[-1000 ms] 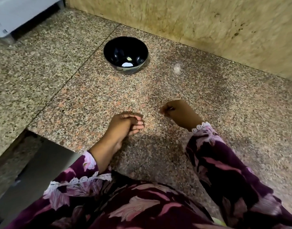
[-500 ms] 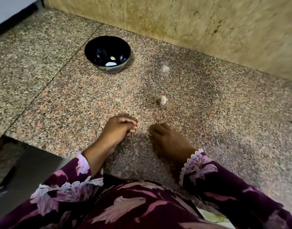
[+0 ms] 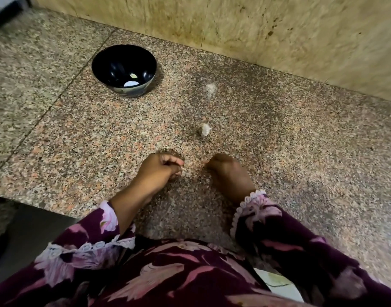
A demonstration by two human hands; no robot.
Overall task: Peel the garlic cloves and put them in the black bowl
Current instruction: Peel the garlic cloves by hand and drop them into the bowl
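Lying alone on the granite counter (image 3: 300,151), a garlic clove (image 3: 205,129) sits well right of and nearer the person than the black bowl (image 3: 124,69). That bowl holds two pale bits; what they are is unclear. Farther right of the bowl lies a whitish scrap (image 3: 210,87). Nearest the person, well apart from the bowl, both hands rest on the counter: left hand (image 3: 161,169) curled, perhaps round something small, I cannot tell; right hand (image 3: 225,171) knuckled under, grip hidden.
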